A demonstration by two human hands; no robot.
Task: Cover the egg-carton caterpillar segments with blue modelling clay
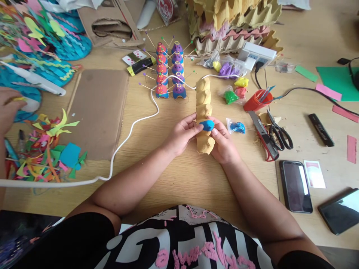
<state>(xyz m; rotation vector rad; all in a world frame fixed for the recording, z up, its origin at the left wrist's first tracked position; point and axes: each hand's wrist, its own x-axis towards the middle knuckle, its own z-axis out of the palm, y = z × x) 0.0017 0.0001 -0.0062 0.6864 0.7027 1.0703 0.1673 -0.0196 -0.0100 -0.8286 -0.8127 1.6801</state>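
A tan strip of egg-carton cups (204,109) lies lengthwise between my two hands, with a lump of blue clay (208,125) on its lower part. My left hand (183,134) grips the strip from the left, its thumb against the clay. From the right, my right hand (223,142) holds the strip, thumb by the clay's lower edge. A bag of blue clay (237,127) lies right of my right hand. Beyond the hands stand a red-and-blue decorated cup row (161,90) and a purple-and-blue one (179,91), with sticks poking out.
A white cable (134,125) crosses the table on the left, over cardboard (97,112). Scissors (277,134), a cutter (263,136), an orange cup (256,100) and a phone (295,186) lie right. Another person's hand (9,108) is far left.
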